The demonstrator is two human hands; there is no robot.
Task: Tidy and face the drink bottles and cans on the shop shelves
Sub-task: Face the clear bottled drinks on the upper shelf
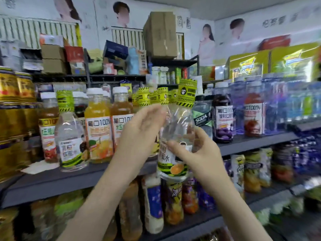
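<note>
held bottle: clear bottle [175, 124] with a yellow-green hazard-stripe wrap over the cap and an orange slice on the label. It's up in the air in front of the middle shelf [69, 180], not standing on anything, with the top leaning a bit to the right.

right hand [198, 153]: grip is clamped round the lower half of the bottle, thumb across the front of the label and fingers curled round the far side.

left hand [139, 133]: grip is loose, fingers mostly straight and apart, up by the bottle's shoulder. It's blurry there, so I honestly can't tell if the tips touch the plastic or sit just beside it.

same drink on the shelf: a twin bottle [72, 136] stands upright near the front edge at the left, label facing out.

behind the hands: a row of matching yellow-green caps [152, 97] further back on that shelf.

neighbours: orange juice bottles [99, 126] just right of the twin, and a dark SODA bottle [202, 115], a purple juice bottle [223, 119] and a red juice bottle [253, 117] off to the right.

far left: gold cans [10, 87] stacked at the shelf end.

shelf below: fruit drink bottles [172, 202] packed close together, pretty blurry.

up top: cardboard box [160, 33] on the highest rack.
</note>
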